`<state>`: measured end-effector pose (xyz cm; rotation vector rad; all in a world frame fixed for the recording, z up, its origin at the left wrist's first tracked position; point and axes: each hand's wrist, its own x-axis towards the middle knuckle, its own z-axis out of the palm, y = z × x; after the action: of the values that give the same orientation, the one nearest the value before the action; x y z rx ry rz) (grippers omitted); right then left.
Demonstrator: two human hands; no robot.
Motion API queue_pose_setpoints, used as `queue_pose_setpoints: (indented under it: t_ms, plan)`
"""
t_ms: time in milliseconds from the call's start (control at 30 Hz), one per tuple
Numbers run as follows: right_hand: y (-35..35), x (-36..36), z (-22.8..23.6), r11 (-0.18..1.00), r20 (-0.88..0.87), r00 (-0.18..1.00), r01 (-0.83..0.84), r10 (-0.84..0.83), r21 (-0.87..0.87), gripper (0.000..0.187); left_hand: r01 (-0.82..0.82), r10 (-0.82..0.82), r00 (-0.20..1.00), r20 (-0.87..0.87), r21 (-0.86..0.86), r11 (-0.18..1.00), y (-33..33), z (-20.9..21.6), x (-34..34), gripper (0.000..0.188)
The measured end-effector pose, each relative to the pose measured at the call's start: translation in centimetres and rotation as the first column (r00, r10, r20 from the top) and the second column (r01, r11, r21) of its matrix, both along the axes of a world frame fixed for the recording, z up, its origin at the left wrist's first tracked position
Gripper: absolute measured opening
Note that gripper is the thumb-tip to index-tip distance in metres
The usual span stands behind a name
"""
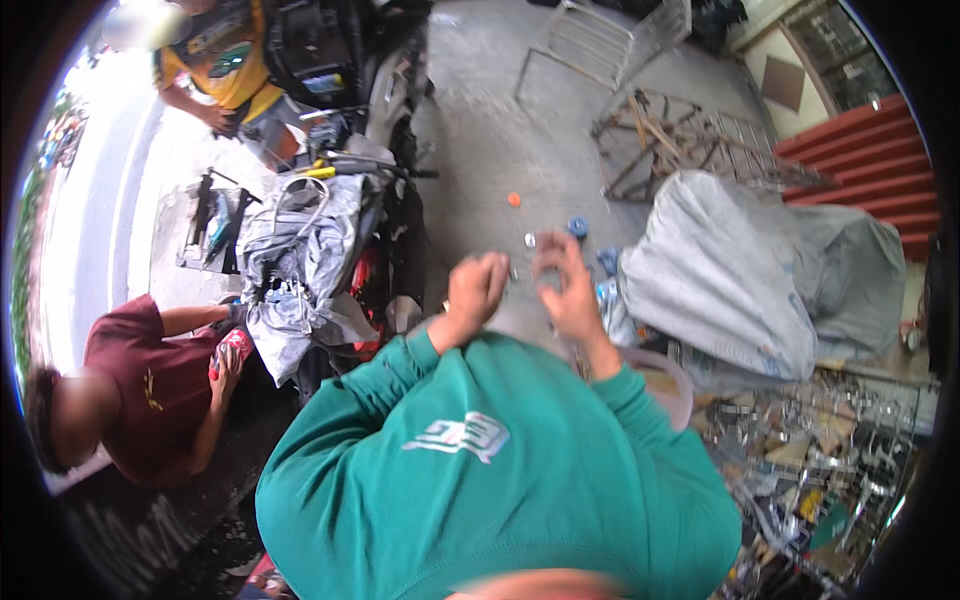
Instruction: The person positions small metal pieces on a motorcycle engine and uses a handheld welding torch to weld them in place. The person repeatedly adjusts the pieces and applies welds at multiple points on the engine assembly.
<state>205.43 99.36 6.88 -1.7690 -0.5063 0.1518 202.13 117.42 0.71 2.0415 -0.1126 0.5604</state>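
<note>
My left hand is held in front of my green sweater, its fingers curled closed. Whatever it may grip is hidden or too small to name. Beside it, my right hand is raised with its fingers apart and slightly bent, a little smeared by motion. The two hands do not touch. Just beyond them on the concrete floor are a small whitish piece, a round blue item and a small orange disc.
A motorcycle draped with a grey cover stands left; a person in maroon holds a red can. Another person wears yellow. To the right are a grey-covered bulk, rusty metal frames and piled metal parts.
</note>
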Motion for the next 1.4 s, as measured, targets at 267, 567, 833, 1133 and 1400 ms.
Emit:
queue_pose_setpoints:
  t_ms: [267,567,833,1133,1400]
  plan:
    - [5.0,8.5,6.8,0.953,0.605,0.767,-0.029,0.214,-0.301,0.052,-0.135,0.128,0.991,-0.051,-0.197,0.971,3.9,3.2,9.9,0.034]
    - [7.5,25.0,3.0,0.938,0.463,0.817,-0.280,0.344,-0.202,0.042,-0.316,0.309,0.948,-0.075,-0.308,0.897,6.0,1.8,23.8,0.038]
    - [7.6,45.6,4.3,0.925,-0.558,0.771,-0.379,0.307,-0.014,0.039,-0.375,0.395,0.904,0.164,-0.141,0.916,3.0,3.3,40.8,0.032]
    - [7.4,56.5,6.1,0.909,-0.223,0.882,-0.392,0.415,0.143,0.025,-0.403,0.370,0.915,-0.162,-0.440,0.803,1.7,7.1,49.9,0.040]
    - [9.5,62.2,5.6,0.910,0.268,0.872,-0.412,0.410,-0.053,0.037,-0.386,0.400,0.912,-0.094,-0.525,0.758,3.6,9.4,54.5,0.046]
